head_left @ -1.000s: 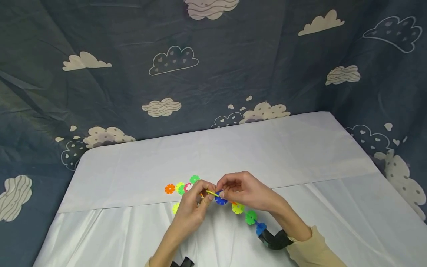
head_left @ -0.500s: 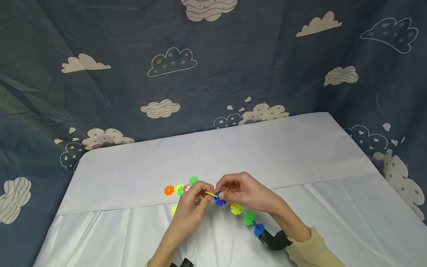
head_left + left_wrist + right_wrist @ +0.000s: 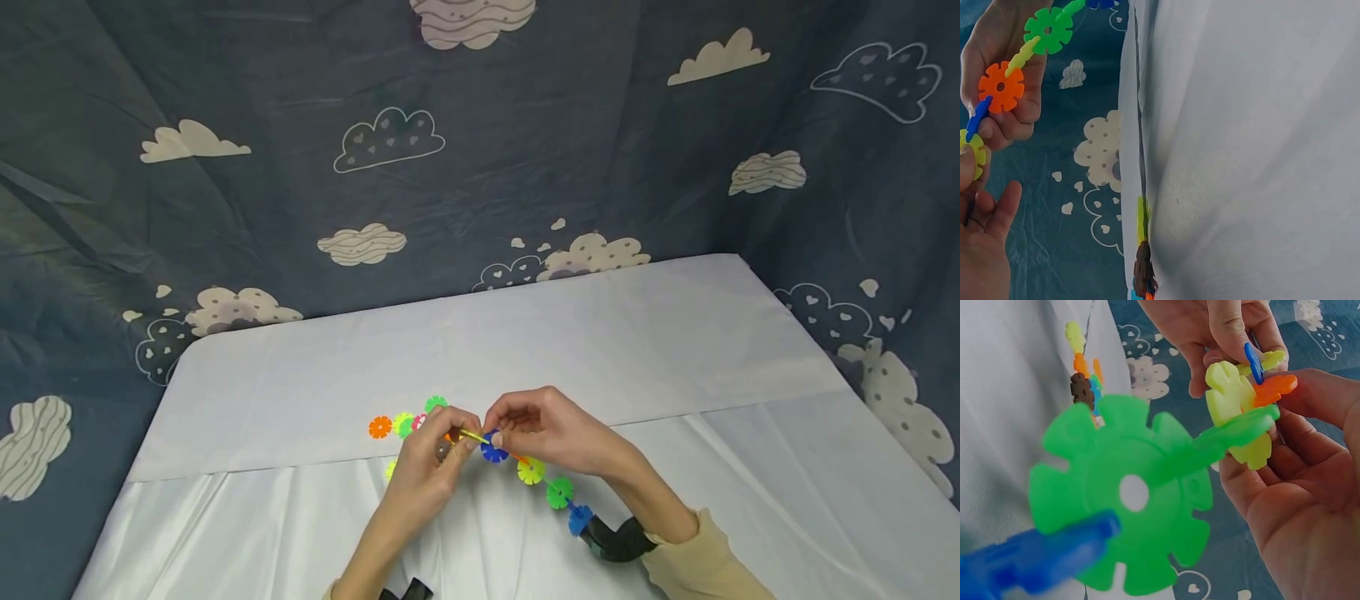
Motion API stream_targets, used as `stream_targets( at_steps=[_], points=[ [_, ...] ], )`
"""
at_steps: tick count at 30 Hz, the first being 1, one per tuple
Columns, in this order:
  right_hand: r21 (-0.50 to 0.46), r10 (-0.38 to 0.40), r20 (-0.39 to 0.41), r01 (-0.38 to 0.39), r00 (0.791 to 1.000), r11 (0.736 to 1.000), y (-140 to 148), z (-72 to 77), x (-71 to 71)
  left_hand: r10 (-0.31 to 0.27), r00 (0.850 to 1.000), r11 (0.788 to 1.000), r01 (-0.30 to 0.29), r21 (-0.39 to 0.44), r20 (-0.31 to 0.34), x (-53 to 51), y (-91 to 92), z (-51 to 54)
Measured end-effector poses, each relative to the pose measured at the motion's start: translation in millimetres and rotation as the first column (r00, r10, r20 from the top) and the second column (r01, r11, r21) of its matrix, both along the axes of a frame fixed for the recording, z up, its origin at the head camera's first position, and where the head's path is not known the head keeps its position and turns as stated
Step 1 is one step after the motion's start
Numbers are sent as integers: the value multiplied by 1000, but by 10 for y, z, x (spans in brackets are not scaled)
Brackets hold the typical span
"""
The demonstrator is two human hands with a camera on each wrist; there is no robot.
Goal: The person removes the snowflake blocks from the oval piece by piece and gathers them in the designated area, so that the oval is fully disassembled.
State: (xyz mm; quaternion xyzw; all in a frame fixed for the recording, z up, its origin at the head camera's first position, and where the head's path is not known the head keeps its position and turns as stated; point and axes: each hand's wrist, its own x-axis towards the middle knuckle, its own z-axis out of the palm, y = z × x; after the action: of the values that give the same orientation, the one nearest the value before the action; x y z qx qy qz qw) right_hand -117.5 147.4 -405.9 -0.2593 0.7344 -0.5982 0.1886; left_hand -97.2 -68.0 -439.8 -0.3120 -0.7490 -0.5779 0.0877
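Note:
My left hand [image 3: 431,471] pinches a yellow snowflake disc [image 3: 473,436] between thumb and fingers, seen edge-on in the head view. Against it my right hand [image 3: 561,433] holds a dark blue disc [image 3: 495,452]; the two discs meet at their edges. From the blue disc a chain of slotted discs hangs down to the right, with an orange disc [image 3: 1001,87], a larger yellow disc [image 3: 532,471], a green disc [image 3: 1122,494] and a blue end disc [image 3: 580,520]. Fingers hide part of where the yellow and blue discs join.
Loose discs lie beyond my left hand on the white cloth [image 3: 300,383], among them an orange disc [image 3: 380,427], a green disc [image 3: 437,404] and a dark brown disc [image 3: 1142,269]. A black wrist mount [image 3: 618,540] sits by the right sleeve. Behind the table hangs a cloud-patterned curtain [image 3: 285,200].
Both hands stay almost where they were, still holding the yellow and blue discs together. The chain's lower end has shifted slightly down and left.

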Motion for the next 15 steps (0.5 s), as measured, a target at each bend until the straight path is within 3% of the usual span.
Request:
stream_targets(
  at_steps=[10,15],
  points=[
    [-16,6,-13,-6,1000,1000,-15,-14,-2,-31,999,999,30,32,34,-6,-37,41],
    [-27,3,-35,-4,999,1000,-43,-19,-10,16,1000,999,-16,35,8,-24,-61,48]
  ],
)
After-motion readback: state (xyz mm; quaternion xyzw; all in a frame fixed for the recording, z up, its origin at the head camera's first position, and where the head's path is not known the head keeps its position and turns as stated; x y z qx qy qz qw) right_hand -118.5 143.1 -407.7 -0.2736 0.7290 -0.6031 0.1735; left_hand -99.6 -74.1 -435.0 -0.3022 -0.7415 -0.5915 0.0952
